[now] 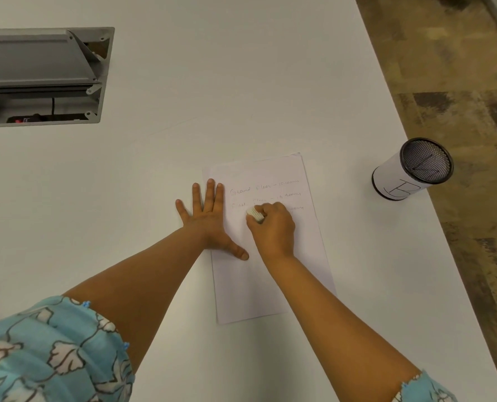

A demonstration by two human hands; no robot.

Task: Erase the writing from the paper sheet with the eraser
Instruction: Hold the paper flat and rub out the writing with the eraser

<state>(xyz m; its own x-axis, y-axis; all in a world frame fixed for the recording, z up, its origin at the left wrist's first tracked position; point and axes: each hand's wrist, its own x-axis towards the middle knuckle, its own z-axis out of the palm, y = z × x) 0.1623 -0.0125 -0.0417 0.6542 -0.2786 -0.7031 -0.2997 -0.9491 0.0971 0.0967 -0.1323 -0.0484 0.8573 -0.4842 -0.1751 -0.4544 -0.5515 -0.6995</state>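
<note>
Sleeves (53, 352) nearest, floral blue; two bare arms reaching over a white table (212, 82).

Table is carrying, in descending size: a grey hatch (41, 76) standing open at far left; the sheet (270, 280) lying near the right edge, faint pencil lines crossing its upper part; a mesh cup (412, 169) standing well apart to the right; the eraser (255, 213). Left hand (209, 221) is lying flat, fingers spread, pinning the sheet's left edge. Right hand (273, 227) is gripping the eraser, its tip seeming to meet the second written line. Risk, as judged: with only one edge being pinned, hard strokes toward the free right side may be buckling or tearing the paper; rubbing too lightly may be leaving ghost marks.
</note>
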